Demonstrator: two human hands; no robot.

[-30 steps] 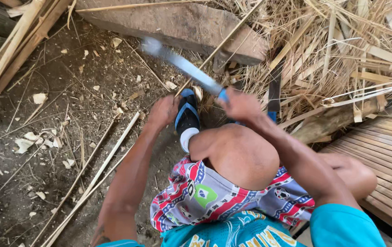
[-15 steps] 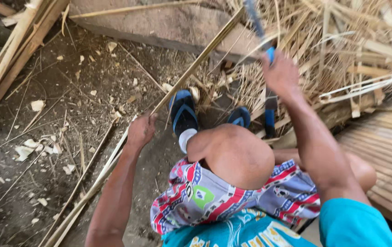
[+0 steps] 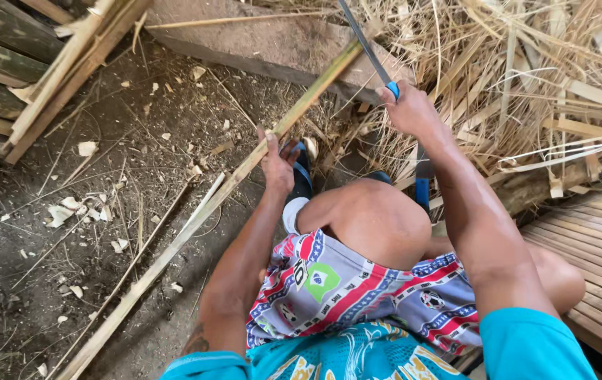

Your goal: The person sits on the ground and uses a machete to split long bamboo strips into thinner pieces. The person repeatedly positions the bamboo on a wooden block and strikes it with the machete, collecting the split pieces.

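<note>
Rough outdoor bamboo-working site on bare earth. The dirt floor point(image 3: 139, 211) below the gripped bamboo strip point(image 3: 195, 218) is littered with chips and shavings point(image 3: 62, 211). Beyond the knife hand lies a heap of dry split slivers point(image 3: 526, 77). Stacked bamboo lengths point(image 3: 13, 77) lean far left of the grip; a slatted bamboo platform point(image 3: 596, 239) sits right.

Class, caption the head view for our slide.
Left hand steadies a long bamboo strip; right hand raises a blue-handled blade.

Long split bamboo strip point(image 3: 195, 225) slanting over dirt, blue-handled blade point(image 3: 368, 49) at its top.
</note>
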